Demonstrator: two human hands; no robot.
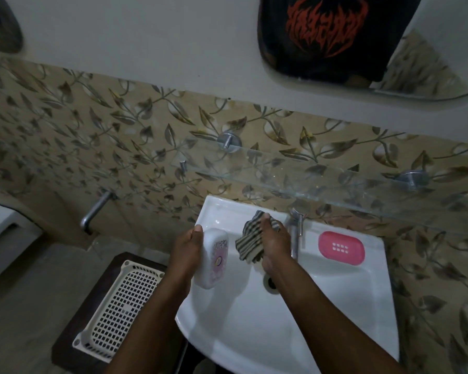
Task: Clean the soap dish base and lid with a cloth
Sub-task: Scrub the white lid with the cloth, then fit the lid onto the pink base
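So you've got the lid pinched in your left hand, thumb over the far end and fingers wrapped round the back, held up over the left rim of the sink, and your right hand is closed around the striped cloth just beside it, not touching the lid yet. Best way to do this bit, I reckon: bunch the cloth so a flat pad sits under your fingertips rather than a loose flap, then wipe along the lid's length in full strokes, turning it in your left hand so the rim and inside get covered too. Keep that left grip at the ends so you're not wiping around your own fingers. The lid is standing on edge, its long axis running away from you toward the wall, patterned top facing right toward the cloth; the hollow side looks to be against your palm, though the light is dim so I wouldn't swear to it. The pink base lies flat on the sink ledge right of the tap, long axis running left to right, drain holes facing up, well apart from both hands, so that one is up after.
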